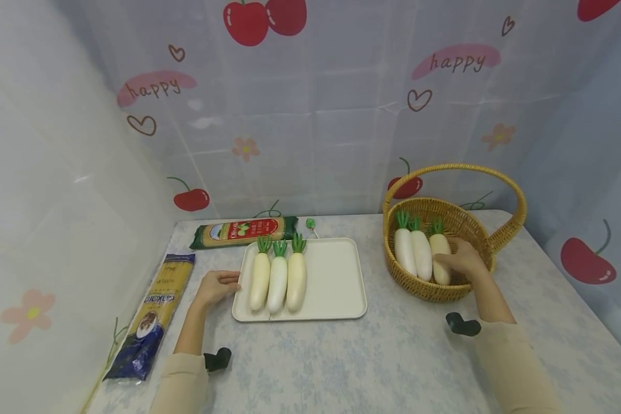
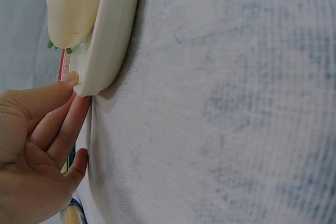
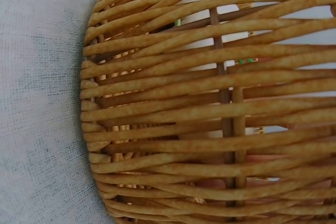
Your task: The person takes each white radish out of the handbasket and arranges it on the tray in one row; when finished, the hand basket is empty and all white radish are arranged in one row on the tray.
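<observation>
My left hand [image 1: 218, 286] pinches the left rim of a cream tray [image 1: 336, 282]; in the left wrist view the thumb lies on the rim, with fingers below it. Three white radishes with green tops lie side by side on the tray, the middle one [image 1: 278, 284] whiter than its neighbours. Inside a wicker basket [image 1: 429, 292] at the right, my right hand [image 1: 463, 259] grips the rightmost radish [image 1: 440, 247], thumb on its near side. Two more radishes [image 1: 413, 253] lean together left of it. Basket weave hides most of the right hand in the right wrist view.
A green-ended pasta packet [image 1: 243, 231] lies behind the tray, and a blue and yellow packet [image 1: 152, 316] lies at the left. A small green-headed item [image 1: 311, 224] sits behind the tray. The basket's tall handle [image 1: 455, 167] arches above it. Printed curtains enclose the table.
</observation>
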The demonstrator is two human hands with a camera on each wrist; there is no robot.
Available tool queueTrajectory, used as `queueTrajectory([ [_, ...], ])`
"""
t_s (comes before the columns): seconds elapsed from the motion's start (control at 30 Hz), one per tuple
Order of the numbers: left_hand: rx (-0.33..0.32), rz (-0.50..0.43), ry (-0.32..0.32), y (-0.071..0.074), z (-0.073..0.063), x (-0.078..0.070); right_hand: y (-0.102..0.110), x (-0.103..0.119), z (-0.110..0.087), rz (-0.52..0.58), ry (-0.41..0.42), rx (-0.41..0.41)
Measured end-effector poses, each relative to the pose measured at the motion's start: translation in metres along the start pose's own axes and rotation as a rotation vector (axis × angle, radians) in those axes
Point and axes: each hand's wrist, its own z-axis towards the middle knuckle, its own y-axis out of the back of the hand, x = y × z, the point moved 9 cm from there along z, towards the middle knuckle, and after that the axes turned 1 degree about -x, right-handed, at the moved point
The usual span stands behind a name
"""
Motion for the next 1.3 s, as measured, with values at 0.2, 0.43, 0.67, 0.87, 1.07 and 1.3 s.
queueTrajectory([
  [0.2, 0.006, 0.006, -0.012, -0.002, -0.001, -0.001, 0.005, -0.004, -0.002, 0.048, -0.054, -0.022],
  [0.43, 0.001, -0.003, -0.036, -0.001, -0.001, -0.002, 0.013, 0.006, -0.008, 0.271, 0.052, -0.135],
  [0.67, 0.005, 0.001, -0.025, -0.002, 0.001, -0.001, 0.023, 0.005, -0.019, 0.359, 0.08, -0.249],
  [0.87, 0.004, -0.002, -0.03, -0.002, 0.001, -0.003, 0.025, 0.007, -0.03, 0.414, 0.087, -0.289],
  [1.07, 0.008, -0.003, -0.03, -0.001, 0.001, -0.002, 0.026, 0.011, -0.04, 0.443, 0.083, -0.263],
  [1.3, 0.013, -0.011, -0.026, 0.0, 0.001, 0.001, 0.025, 0.022, -0.055, 0.452, 0.097, -0.222],
])
